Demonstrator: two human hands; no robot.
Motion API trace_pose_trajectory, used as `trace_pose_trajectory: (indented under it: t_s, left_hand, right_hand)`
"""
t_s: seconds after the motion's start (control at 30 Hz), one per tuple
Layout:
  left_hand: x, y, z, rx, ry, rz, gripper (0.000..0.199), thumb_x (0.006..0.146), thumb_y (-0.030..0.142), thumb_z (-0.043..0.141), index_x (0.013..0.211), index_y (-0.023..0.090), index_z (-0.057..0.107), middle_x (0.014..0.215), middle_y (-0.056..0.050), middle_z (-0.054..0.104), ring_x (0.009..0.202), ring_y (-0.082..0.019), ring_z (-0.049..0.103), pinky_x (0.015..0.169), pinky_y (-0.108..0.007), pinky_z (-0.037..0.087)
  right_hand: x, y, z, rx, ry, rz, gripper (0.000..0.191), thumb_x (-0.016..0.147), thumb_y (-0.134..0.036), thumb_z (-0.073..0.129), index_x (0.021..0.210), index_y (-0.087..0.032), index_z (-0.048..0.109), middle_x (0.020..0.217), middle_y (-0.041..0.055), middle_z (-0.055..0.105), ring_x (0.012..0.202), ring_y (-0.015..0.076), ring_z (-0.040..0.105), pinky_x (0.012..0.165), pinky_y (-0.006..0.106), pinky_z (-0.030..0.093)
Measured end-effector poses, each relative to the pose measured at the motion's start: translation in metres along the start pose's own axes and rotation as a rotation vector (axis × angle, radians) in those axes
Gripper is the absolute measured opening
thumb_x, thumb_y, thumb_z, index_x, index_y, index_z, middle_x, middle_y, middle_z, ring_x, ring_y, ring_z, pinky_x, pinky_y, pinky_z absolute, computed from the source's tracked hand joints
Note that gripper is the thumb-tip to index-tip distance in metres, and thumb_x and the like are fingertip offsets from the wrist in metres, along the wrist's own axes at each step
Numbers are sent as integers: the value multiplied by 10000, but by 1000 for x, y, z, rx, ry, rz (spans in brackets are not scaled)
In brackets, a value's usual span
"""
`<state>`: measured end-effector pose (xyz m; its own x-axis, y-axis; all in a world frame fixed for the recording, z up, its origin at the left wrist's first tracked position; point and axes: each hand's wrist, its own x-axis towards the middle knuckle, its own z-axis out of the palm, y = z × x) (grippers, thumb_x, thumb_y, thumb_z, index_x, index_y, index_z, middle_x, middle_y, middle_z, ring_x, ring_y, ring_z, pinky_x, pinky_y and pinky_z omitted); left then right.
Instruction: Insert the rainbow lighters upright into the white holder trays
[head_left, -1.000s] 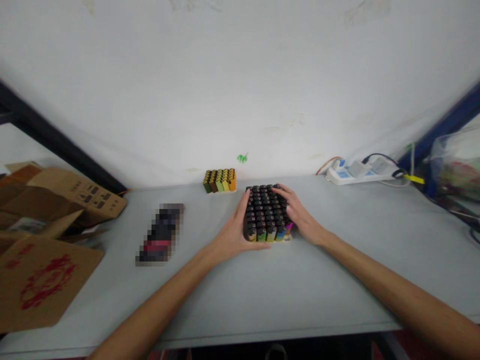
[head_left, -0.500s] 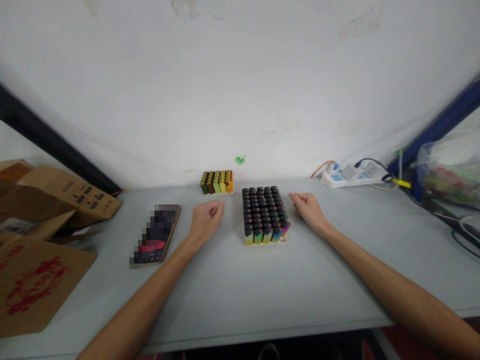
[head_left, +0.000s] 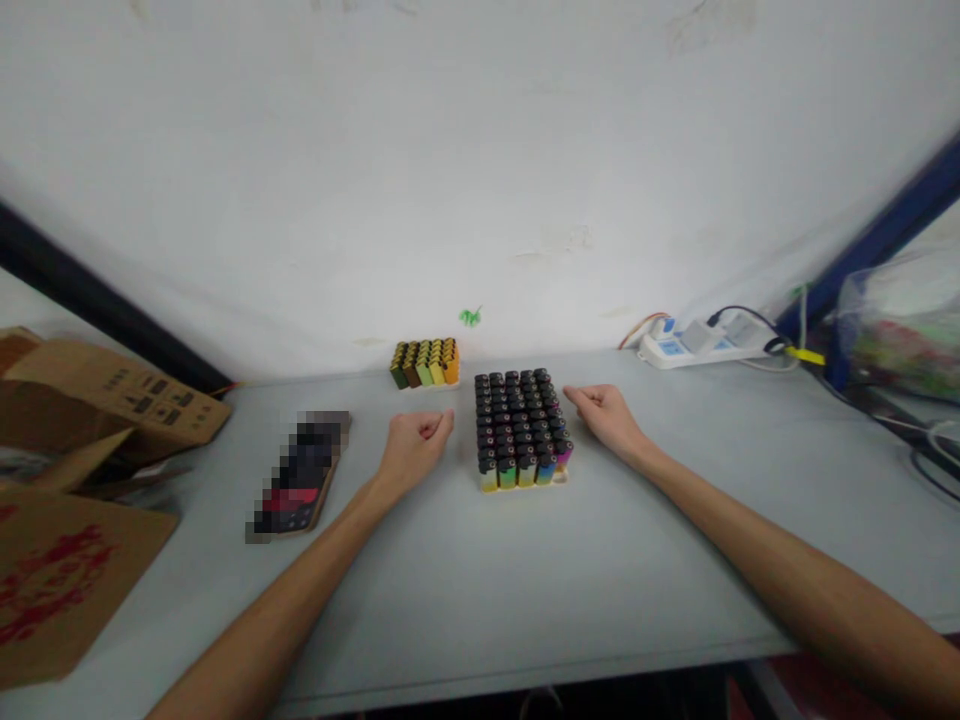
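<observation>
Black-topped lighters (head_left: pixel 519 425) between 2 hands (head_left: pixel 415 446)

A cardboard box (head_left: pixel 82 570) and a phone (head_left: pixel 304 470) lie left, a white power strip (head_left: pixel 664 355) and plastic bag (head_left: pixel 900 310) right.

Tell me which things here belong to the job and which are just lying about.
Seemingly in the job:
black-topped lighters, between left hand and right hand
pale tray
perhaps gold-topped pieces

Apparently lying about:
phone
cardboard box
power strip
plastic bag

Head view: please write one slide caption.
Left hand and right hand, curled, flank packed black-topped lighters on a grey table.
</observation>
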<state>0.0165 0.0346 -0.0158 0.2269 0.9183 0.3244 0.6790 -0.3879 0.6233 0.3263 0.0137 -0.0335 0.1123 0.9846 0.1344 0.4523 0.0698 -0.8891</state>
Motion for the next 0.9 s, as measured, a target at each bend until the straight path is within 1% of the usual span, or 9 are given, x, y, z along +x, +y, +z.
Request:
trace_pose_trajectory:
  t_s: [0.1, 0.27, 0.33, 0.43, 0.5, 0.53, 0.6, 0.7, 0.9]
  left_hand:
    - [1, -2, 1, -1, -2, -6, 502, 912, 495, 427, 562, 230, 183, 554, 50, 179, 512, -96, 218, 536, -277, 182]
    - [-1, 1, 4, 0, -5, 12, 498, 929, 483, 422, 577, 232, 174, 567, 52, 171, 515, -97, 213, 537, -280, 186]
    - [-3, 4, 6, 1, -18, 29, 501, 932, 473, 426, 573, 230, 175, 560, 54, 172, 508, -96, 218, 538, -282, 190]
    - [-5, 7, 9, 4, -26, 58, 504, 930, 449, 441, 561, 226, 181, 537, 60, 173, 496, -95, 227, 543, -284, 200]
    - [-6, 9, 9, 5, -23, 74, 495, 929, 432, 452, 558, 225, 198, 525, 65, 185, 493, -96, 241, 548, -282, 214]
    - [-6, 10, 9, 4, -22, 82, 485, 929, 426, 457, 559, 224, 218, 521, 66, 205, 493, -98, 256, 550, -279, 223]
    - [-7, 12, 8, 1, -26, 96, 454, 938, 420, 463, 572, 223, 280, 522, 67, 269, 499, -102, 300, 552, -273, 242]
    - [-8, 15, 7, -7, -43, 122, 422, 963, 415, 459, 606, 221, 349, 540, 66, 351, 517, -108, 354, 557, -264, 267]
    - [-9, 12, 9, -37, -85, 145, 411, 986, 397, 462, 623, 214, 401, 539, 71, 382, 514, -109, 378, 562, -255, 287]
  right_hand:
    - [0, -2, 1, 24, 8, 18, 495, 851, -550, 515, 541, -254, 267, 512, -61, 211, 484, 89, 219, 487, 284, 161]
    - [-4, -6, 2, 355, 2, 95, 325, 830, -384, 444, 596, -268, 251, 539, -70, 194, 470, 104, 191, 442, 271, 153]
    - [-5, -6, 2, 398, -26, 75, 228, 804, -317, 426, 617, -260, 309, 546, -67, 222, 468, 116, 221, 430, 260, 175]
    - [-5, -3, 2, 292, 42, -50, 92, 751, -254, 444, 718, -229, 527, 663, -13, 465, 568, 148, 424, 465, 249, 322]
    - [-3, 2, 2, 247, 118, -129, 185, 698, -225, 437, 774, -211, 605, 851, 46, 601, 718, 175, 534, 535, 255, 410]
    - [-2, 4, 2, 244, 130, -140, 198, 672, -216, 425, 748, -207, 608, 881, 59, 624, 739, 179, 548, 552, 259, 423]
    - [-1, 9, 2, 262, 101, -114, 149, 630, -205, 400, 637, -215, 548, 739, 37, 597, 640, 162, 512, 533, 259, 392]
    - [-1, 13, 2, 262, 57, -98, 78, 585, -202, 393, 523, -238, 422, 513, -27, 409, 495, 130, 373, 488, 253, 294]
    - [-2, 9, 1, 247, 23, -79, 63, 553, -226, 383, 497, -253, 372, 466, -44, 326, 466, 125, 304, 469, 256, 232]
